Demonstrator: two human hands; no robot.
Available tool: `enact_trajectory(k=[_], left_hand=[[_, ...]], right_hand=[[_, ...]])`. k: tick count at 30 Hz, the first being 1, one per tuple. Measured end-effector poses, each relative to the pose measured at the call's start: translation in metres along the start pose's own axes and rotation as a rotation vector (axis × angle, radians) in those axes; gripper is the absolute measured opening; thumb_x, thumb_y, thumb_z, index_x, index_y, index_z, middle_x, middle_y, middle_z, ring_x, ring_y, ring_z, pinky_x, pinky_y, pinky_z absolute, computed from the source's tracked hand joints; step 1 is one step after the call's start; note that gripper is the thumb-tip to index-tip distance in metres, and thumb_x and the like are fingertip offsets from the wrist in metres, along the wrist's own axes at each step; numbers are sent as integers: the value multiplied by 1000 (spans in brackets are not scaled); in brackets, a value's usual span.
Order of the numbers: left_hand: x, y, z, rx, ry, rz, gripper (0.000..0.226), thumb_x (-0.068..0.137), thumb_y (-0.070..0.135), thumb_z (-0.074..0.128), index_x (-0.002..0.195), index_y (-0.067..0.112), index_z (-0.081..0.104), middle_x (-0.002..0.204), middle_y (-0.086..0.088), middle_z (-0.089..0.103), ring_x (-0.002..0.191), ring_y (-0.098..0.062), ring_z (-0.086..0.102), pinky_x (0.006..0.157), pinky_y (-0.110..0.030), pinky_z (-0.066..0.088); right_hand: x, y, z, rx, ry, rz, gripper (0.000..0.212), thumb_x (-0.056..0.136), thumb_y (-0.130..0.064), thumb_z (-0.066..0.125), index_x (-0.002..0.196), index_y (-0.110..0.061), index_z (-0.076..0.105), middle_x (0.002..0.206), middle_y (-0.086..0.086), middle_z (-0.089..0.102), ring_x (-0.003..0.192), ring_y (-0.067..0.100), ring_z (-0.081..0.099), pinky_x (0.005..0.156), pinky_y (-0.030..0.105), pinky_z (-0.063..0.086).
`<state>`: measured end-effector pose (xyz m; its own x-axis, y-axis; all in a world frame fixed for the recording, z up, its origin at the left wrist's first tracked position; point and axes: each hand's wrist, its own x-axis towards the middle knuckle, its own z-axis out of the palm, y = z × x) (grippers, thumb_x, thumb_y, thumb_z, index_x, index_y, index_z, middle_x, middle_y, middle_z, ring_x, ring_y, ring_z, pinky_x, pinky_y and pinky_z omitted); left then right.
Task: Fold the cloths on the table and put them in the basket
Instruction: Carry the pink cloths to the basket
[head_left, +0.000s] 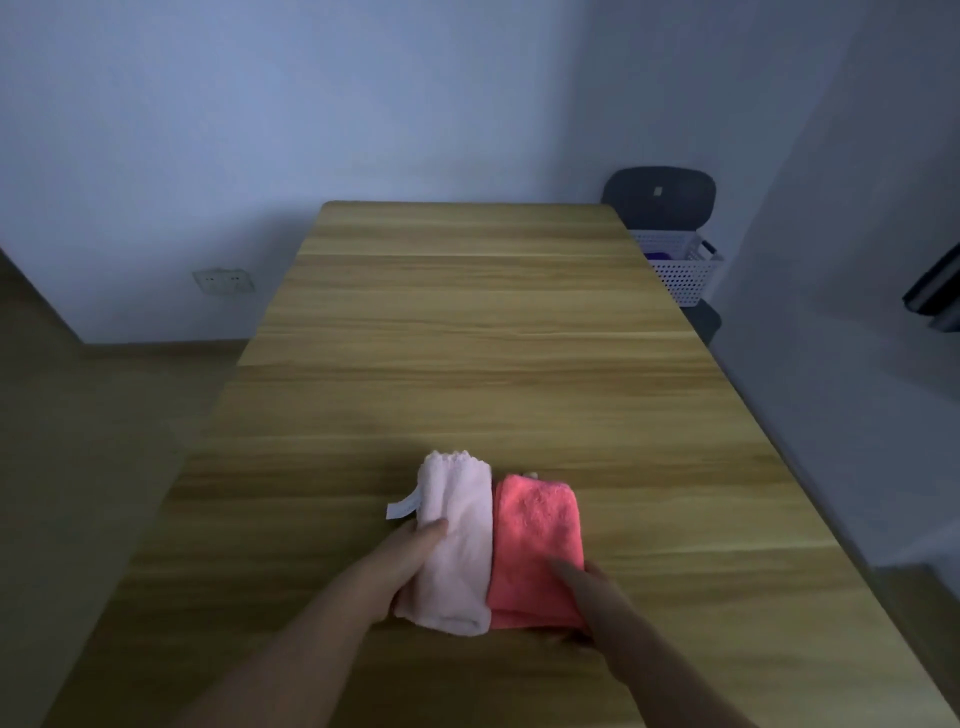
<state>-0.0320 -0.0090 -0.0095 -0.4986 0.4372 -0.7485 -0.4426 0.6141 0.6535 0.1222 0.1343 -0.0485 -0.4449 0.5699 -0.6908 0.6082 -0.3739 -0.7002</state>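
Two folded cloths lie side by side at the near middle of the wooden table (467, 322). The pale pink cloth (460, 540) is on the left, with a white tag at its left edge. The coral red cloth (535, 540) touches it on the right. My left hand (410, 561) grips the pale pink cloth at its left side, thumb on top. My right hand (587, 592) grips the coral red cloth at its near right corner, thumb on top. The white perforated basket (680, 270) stands off the table's far right corner, on a chair.
A dark office chair (660, 197) stands behind the basket against the wall. Something purple shows inside the basket. A wall socket (224, 280) sits low on the left wall. A dark object (935, 291) juts in at the right edge.
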Motion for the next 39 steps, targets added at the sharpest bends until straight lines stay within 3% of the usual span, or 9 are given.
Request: enact_trajectory(k=[3,8,11,14,22,26,29,33,39], left_hand=[[-13,-12,13,17,39,-75,38,91,34,52,124,16,52,113,-10,62,103,-27,57,95,-41,45],[-22,-25,14,-15,121,-164,41,81,30,56,115,7,54,108,-17,60,101,-32,55,93,-42,44],[-17,-22,22,23,209,-133,49,89,40,54,125,8,48,117,-17,57,103,-29,54,99,-43,41],[-13,-22,23,114,200,-94,60,91,53,47,131,9,44,125,-17,55,106,-28,53,100,-43,41],[1,-18,16,141,142,-82,48,93,44,48,122,7,53,117,-18,59,107,-32,56,100,-44,42],[2,-10,21,131,60,-111,57,92,52,45,125,7,50,112,-15,58,99,-28,55,91,-36,42],[-2,-11,26,178,-2,-62,70,84,58,56,135,13,41,126,-15,54,107,-29,53,92,-35,41],[-8,-3,51,218,-46,37,61,82,40,67,133,15,47,118,-13,60,104,-31,57,90,-43,47],[-32,17,136,221,-219,148,52,83,33,68,128,15,49,111,-13,63,96,-31,60,87,-45,49]], right_hand=[[-7,11,-8,-157,69,-53,31,82,-24,66,107,-5,66,95,12,69,87,28,66,80,41,56],[-24,16,-11,-4,-3,67,57,43,-28,73,91,3,71,88,17,70,75,26,63,63,29,50],[-23,27,-16,57,-1,66,66,63,-39,81,111,3,64,105,18,68,95,29,65,86,38,54],[-22,30,-12,-32,63,6,54,84,-39,66,120,1,60,114,18,65,102,29,63,90,37,52],[-27,18,-3,25,147,91,26,74,-3,66,98,5,65,80,14,66,75,27,62,74,38,54],[-35,20,-1,134,109,77,35,72,-13,76,103,-2,62,94,15,66,86,29,64,72,35,55],[-43,26,-3,264,91,54,46,69,-22,81,106,-4,60,95,14,66,83,26,64,65,32,54],[-55,32,-18,469,187,76,30,79,-5,69,106,4,60,80,15,65,67,25,61,56,28,50],[-83,53,-91,659,295,79,18,77,-4,69,93,-1,61,78,19,67,61,27,62,51,28,52]])
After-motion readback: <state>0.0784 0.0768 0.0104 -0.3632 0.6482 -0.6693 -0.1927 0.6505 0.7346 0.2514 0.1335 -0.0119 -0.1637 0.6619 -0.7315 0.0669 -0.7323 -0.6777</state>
